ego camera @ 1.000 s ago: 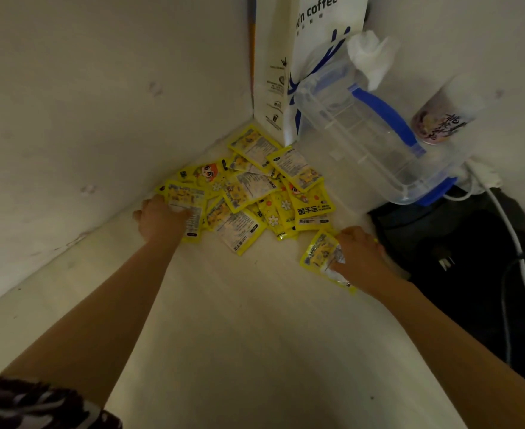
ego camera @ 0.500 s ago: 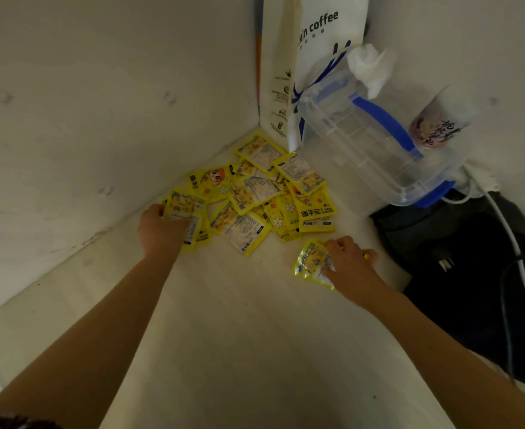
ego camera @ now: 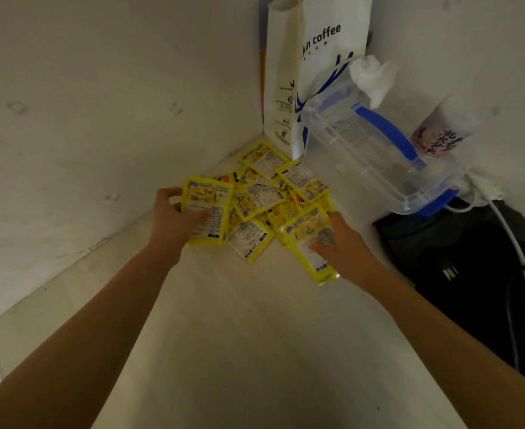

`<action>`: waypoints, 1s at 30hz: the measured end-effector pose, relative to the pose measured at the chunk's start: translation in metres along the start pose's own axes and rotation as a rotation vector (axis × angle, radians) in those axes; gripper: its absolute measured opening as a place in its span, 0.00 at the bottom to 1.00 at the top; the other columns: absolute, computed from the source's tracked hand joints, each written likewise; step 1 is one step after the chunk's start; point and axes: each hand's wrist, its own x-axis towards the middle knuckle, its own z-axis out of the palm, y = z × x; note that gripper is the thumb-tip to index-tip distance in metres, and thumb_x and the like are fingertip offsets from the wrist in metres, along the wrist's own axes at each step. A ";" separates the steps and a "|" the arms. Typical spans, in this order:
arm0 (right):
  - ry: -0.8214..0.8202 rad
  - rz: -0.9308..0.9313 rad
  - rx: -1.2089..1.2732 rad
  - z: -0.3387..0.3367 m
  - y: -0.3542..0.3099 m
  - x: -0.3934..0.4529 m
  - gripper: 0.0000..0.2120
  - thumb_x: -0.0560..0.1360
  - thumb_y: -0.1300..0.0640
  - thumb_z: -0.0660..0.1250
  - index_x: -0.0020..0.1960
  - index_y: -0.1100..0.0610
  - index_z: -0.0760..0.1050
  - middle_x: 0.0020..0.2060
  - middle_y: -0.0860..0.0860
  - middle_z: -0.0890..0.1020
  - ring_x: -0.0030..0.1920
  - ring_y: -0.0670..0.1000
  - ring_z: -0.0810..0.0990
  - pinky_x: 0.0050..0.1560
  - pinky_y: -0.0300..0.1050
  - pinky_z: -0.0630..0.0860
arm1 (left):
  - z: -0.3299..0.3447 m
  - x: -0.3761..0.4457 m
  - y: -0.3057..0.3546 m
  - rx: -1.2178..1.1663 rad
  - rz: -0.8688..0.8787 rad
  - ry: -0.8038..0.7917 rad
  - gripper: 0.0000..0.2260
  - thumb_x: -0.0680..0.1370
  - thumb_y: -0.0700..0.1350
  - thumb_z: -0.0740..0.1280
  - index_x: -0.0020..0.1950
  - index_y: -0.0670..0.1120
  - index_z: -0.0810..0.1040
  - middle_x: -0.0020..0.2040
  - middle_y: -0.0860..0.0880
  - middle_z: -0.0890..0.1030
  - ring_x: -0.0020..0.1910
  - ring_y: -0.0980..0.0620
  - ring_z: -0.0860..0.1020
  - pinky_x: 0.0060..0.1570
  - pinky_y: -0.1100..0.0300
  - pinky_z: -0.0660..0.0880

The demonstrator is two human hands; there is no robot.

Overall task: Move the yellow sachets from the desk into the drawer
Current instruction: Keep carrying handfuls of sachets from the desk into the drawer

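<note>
Your left hand (ego camera: pixel 174 218) reaches in from the lower left and grips a yellow sachet (ego camera: pixel 207 209) at the left edge of the heap, thumb laid across its printed face and fingers curled round its far side; the packet stands tilted up off the table (ego camera: pixel 255 335). Just right of it lies the pile of yellow sachets (ego camera: pixel 270 196), overlapping one another on the pale table, pushed into the corner where the two walls meet. At the pile's right edge your right hand (ego camera: pixel 344 243) pinches a second sachet (ego camera: pixel 312 246), thumb on top and fingers underneath, with the packet's lower end hanging toward you past the hand. Both forearms stretch across the bare table from the bottom corners.

Behind the pile a white paper bag (ego camera: pixel 316 72) with "coffee" lettering stands upright in the corner. To its right a clear plastic container (ego camera: pixel 372 159) with blue clips leans tilted, a crumpled white tissue (ego camera: pixel 371 78) at its upper rim. Farther right a drink cup (ego camera: pixel 440 134) rests against the wall. Below that sits a dark bag (ego camera: pixel 471 258), and a white cable (ego camera: pixel 514 243) runs down across it.
</note>
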 end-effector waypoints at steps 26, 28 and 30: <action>0.092 0.116 -0.135 0.009 -0.017 0.095 0.14 0.78 0.55 0.63 0.57 0.63 0.66 0.44 0.56 0.73 0.41 0.55 0.73 0.39 0.44 0.68 | 0.070 0.034 -0.005 0.765 0.144 -0.439 0.27 0.65 0.65 0.63 0.56 0.50 0.75 0.50 0.47 0.81 0.51 0.44 0.78 0.56 0.44 0.74; 0.101 0.128 -0.156 0.011 -0.013 0.085 0.13 0.78 0.55 0.63 0.55 0.63 0.67 0.43 0.57 0.74 0.40 0.56 0.75 0.38 0.45 0.69 | 0.065 0.025 -0.007 0.767 0.144 -0.438 0.22 0.68 0.61 0.65 0.56 0.49 0.75 0.50 0.48 0.82 0.51 0.45 0.79 0.56 0.45 0.74; 0.099 0.124 -0.225 0.013 -0.009 0.075 0.13 0.78 0.54 0.64 0.54 0.62 0.67 0.44 0.59 0.76 0.41 0.58 0.76 0.39 0.45 0.69 | 0.060 0.014 -0.008 0.727 0.151 -0.425 0.16 0.73 0.53 0.69 0.58 0.49 0.76 0.51 0.49 0.82 0.50 0.48 0.79 0.55 0.51 0.74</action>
